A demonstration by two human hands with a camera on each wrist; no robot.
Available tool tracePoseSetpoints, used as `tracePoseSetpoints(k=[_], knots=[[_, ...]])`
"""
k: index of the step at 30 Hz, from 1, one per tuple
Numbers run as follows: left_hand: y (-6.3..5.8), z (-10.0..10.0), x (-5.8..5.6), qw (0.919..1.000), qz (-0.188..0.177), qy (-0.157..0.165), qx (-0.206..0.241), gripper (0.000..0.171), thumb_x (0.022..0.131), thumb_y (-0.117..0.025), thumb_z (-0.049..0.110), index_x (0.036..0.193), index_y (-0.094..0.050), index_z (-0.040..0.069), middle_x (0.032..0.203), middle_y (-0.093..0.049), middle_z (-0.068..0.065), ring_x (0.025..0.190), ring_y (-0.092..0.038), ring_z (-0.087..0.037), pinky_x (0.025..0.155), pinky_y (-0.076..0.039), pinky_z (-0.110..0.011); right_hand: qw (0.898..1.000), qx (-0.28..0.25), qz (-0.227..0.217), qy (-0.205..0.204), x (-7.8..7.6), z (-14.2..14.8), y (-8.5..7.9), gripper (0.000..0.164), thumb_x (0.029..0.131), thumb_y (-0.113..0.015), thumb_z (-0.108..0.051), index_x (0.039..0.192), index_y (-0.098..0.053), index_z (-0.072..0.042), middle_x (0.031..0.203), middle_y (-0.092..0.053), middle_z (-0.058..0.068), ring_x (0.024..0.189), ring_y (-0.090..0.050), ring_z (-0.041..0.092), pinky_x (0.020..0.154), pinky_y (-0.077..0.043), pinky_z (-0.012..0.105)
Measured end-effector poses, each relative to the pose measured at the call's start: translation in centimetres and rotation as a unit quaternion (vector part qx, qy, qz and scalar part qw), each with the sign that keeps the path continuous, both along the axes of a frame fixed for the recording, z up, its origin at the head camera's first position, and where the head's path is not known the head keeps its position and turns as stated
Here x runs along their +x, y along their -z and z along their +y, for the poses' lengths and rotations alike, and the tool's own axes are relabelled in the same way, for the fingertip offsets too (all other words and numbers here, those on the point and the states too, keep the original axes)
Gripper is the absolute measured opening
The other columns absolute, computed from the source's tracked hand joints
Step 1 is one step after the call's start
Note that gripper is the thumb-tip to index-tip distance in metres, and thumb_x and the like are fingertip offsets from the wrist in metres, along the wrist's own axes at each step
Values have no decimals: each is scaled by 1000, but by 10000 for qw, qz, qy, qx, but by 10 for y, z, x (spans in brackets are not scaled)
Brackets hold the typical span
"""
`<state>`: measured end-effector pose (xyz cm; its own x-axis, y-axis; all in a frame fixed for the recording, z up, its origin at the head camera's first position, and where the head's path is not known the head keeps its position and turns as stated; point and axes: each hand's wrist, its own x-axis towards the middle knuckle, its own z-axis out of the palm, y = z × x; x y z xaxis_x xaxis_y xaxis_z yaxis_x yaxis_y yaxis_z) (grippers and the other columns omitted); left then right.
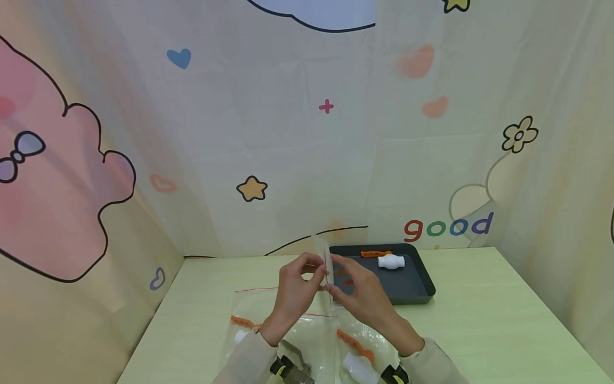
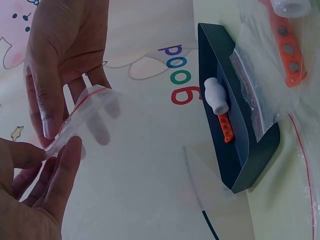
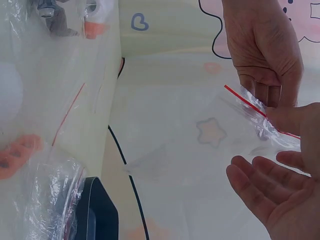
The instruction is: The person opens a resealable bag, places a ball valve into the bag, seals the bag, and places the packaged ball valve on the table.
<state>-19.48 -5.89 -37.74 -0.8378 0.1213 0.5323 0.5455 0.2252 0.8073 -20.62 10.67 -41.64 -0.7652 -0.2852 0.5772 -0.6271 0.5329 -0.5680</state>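
An empty-looking clear zip bag (image 1: 329, 261) with a red seal line stands upright between both hands, seen nearly edge-on in the head view. My left hand (image 1: 297, 285) pinches its left side near the seal; in the left wrist view the thumb and fingertips meet on the bag (image 2: 92, 97). My right hand (image 1: 362, 290) holds the other side, its thumb near the red line and its fingers spread behind the film. In the right wrist view, the right hand (image 3: 280, 200) is below the bag (image 3: 255, 117) and the left hand (image 3: 265, 50) above it.
Behind the hands is a dark tray (image 1: 417, 288) with a white ribbed piece (image 1: 391, 261) and an orange holed strip (image 1: 376, 254). Clear bags on the table hold another orange strip (image 1: 355, 344), a white piece (image 1: 360, 368) and a grey metal part (image 1: 298, 376).
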Motion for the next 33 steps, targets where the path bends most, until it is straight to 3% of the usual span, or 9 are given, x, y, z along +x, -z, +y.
tracePoseSetpoints(k=[6, 16, 24, 33], knots=[[1, 0, 1, 9997, -135, 166, 148, 6, 91, -62, -6, 95, -65, -9, 89, -67, -23, 80, -70, -38, 60, -60, -33, 9999, -143, 41, -32, -1, -1, 1, 56, 84, -78, -15, 135, -55, -10, 120, -68, 8, 91, -72, 25, 71, -59, 23], [4, 1, -1, 9994, -89, 293, 177, 6, 91, -62, -6, 95, -65, -9, 91, -68, -22, 80, -70, -37, 60, -60, -33, 9998, -157, 126, 81, 0, -2, 0, 50, 85, -77, -11, 131, -58, -10, 102, -72, 6, 80, -72, 16, 68, -57, 18], [28, 0, -19, 9997, 25, 194, 128, 7, 91, -65, -2, 97, -67, -3, 92, -70, -18, 81, -71, -34, 58, -60, -30, 9997, -202, 163, 36, 1, 0, 0, 49, 85, -75, -9, 131, -58, -11, 99, -72, 7, 78, -72, 17, 66, -56, 17], [33, -4, -21, 9990, 166, 389, 114, 6, 93, -66, 9, 99, -68, 7, 92, -70, -11, 81, -71, -28, 59, -59, -24, 9995, -241, 91, 207, 2, 1, 1, 46, 86, -73, -6, 129, -58, -12, 98, -74, 6, 79, -73, 16, 65, -56, 16]])
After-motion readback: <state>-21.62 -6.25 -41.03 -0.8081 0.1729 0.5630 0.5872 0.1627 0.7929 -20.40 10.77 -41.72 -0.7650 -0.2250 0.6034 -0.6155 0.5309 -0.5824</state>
